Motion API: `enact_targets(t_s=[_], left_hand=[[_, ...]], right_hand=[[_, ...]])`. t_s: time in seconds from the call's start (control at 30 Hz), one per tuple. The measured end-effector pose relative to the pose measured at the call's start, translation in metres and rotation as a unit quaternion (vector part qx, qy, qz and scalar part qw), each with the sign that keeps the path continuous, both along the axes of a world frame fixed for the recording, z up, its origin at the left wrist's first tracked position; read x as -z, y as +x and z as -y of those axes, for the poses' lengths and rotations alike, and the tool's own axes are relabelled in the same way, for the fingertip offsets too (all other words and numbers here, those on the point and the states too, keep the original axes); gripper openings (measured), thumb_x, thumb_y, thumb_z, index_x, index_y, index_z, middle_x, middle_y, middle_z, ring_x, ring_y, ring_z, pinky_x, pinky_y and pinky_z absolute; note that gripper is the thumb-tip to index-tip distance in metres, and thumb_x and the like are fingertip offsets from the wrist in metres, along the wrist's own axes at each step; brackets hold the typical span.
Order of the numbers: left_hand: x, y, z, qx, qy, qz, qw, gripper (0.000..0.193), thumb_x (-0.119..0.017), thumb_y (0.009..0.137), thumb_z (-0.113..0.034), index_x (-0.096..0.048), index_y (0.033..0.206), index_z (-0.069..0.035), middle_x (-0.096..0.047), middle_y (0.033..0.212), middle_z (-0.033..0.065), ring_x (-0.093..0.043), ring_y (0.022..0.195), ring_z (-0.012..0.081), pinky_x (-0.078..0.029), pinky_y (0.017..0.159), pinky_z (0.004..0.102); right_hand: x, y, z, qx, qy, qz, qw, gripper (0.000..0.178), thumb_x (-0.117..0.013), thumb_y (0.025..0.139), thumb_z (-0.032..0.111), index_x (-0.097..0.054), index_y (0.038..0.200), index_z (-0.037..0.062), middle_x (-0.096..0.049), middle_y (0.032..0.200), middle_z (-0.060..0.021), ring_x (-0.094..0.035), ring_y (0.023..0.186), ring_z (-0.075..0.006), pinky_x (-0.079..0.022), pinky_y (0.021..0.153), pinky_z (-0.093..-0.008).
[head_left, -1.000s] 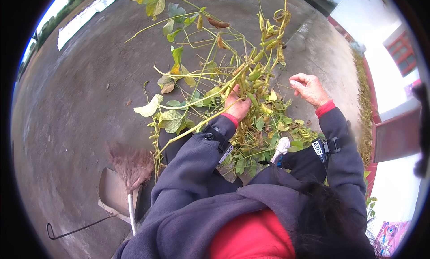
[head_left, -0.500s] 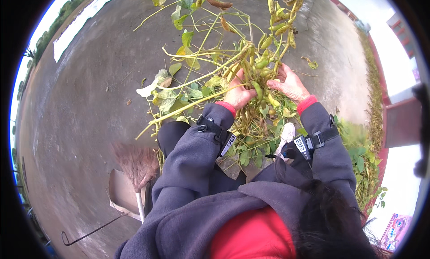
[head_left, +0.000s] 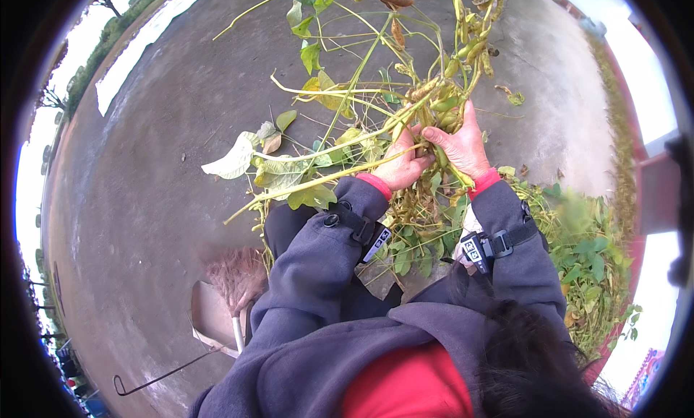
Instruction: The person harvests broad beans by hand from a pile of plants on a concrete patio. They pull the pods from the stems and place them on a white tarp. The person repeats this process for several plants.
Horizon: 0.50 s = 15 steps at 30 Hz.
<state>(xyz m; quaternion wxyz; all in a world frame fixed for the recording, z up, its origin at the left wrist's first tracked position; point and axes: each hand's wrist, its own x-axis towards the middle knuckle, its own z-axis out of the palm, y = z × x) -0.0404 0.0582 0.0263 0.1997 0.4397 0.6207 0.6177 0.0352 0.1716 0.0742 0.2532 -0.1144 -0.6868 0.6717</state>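
In front of me I hold up an uprooted soybean plant (head_left: 347, 96) with long yellow-green stems, yellowing leaves and clusters of plump pods (head_left: 448, 104). My left hand (head_left: 403, 165) is closed round its stems near the middle. Close beside it on the right, my right hand (head_left: 463, 149) grips among the pods, thumb toward the left hand and the other fingers partly hidden behind the cluster. Below both hands, more leafy bean plants (head_left: 416, 248) lie between my feet.
A larger heap of bean plants (head_left: 589, 263) lies on the right by a wall. To my left are a broom (head_left: 235, 279) and a dustpan (head_left: 210, 309) with a bent wire handle. A fallen leaf (head_left: 515, 98) rests on the concrete ground (head_left: 159, 201).
My right hand has drawn in toward the left hand and now closes on the pods it was beside. The plant has shifted slightly, and the whole view has turned a little.
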Motion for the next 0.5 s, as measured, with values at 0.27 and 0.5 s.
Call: enact_targets(t_s=[0.27, 0.5], left_hand=[[-0.033, 0.010, 0.011, 0.043, -0.104, -0.029, 0.993, 0.082, -0.063, 0.068, -0.013, -0.011, 0.128, 0.004, -0.045, 0.110, 0.0187, -0.045, 0.103, 0.0257, -0.035, 0.088, 0.0329], [-0.030, 0.002, 0.028, -0.040, -0.072, -0.046, 0.996, 0.058, -0.060, 0.069, -0.012, -0.036, 0.120, 0.001, -0.048, 0.111, 0.0125, -0.049, 0.098, 0.0189, -0.039, 0.084, 0.0310]], right_hand=[[-0.005, -0.001, 0.008, 0.188, 0.159, 0.071, 0.967, 0.070, -0.079, 0.052, 0.029, -0.039, 0.101, 0.0004, -0.048, 0.090, -0.0106, -0.052, 0.083, -0.0207, -0.043, 0.073, -0.0322], [-0.005, -0.002, 0.001, 0.211, 0.174, 0.069, 0.959, 0.061, -0.077, 0.055, 0.024, -0.042, 0.101, 0.0017, -0.050, 0.092, -0.0101, -0.051, 0.084, -0.0191, -0.042, 0.075, -0.0320]])
